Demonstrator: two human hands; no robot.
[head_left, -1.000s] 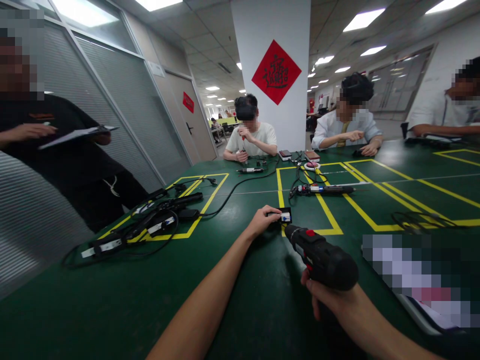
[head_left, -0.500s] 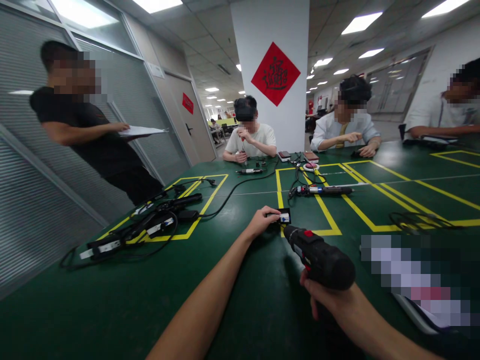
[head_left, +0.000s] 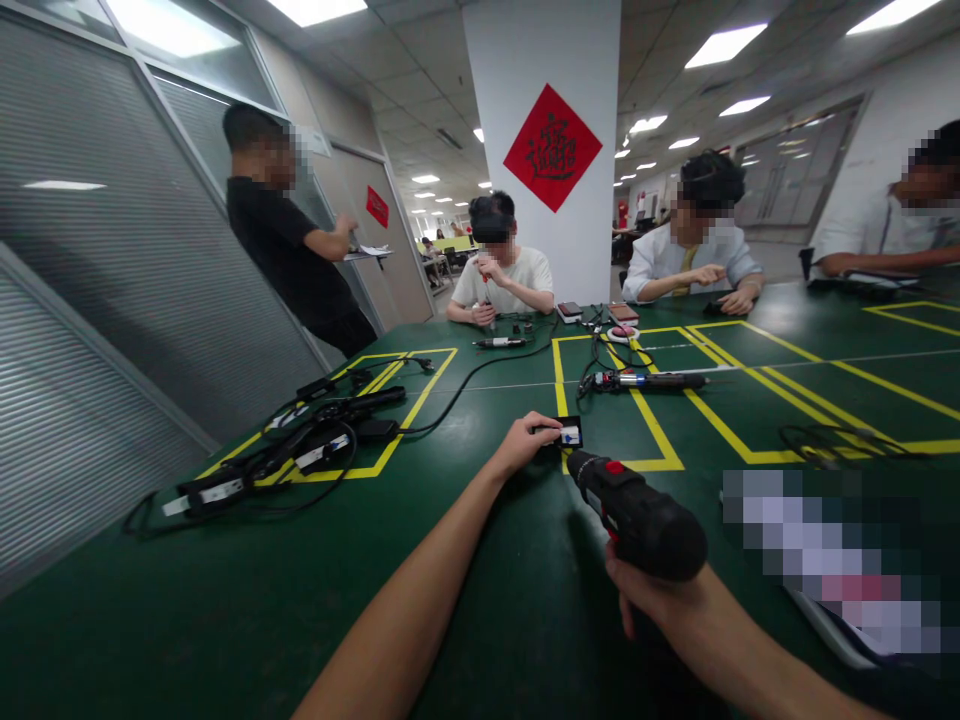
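Observation:
My right hand is wrapped round the handle of a black cordless drill with red details. Its nose points forward and left, close to a small black block with a white and blue face. Reaching in from the left, my left hand has its fingers closed on this block and keeps it on the green table. Whether the drill's tip touches the block cannot be made out. The underside of my left hand is hidden.
Black cables and power adapters lie at the left. A pen-like tool with a cable lies beyond my hands. Yellow tape marks the table. A pixelated flat object lies at right. Several people sit opposite; a person stands at left.
The standing person at the left has moved right, toward the door, holding papers. My hands, the drill and the small block have barely moved.

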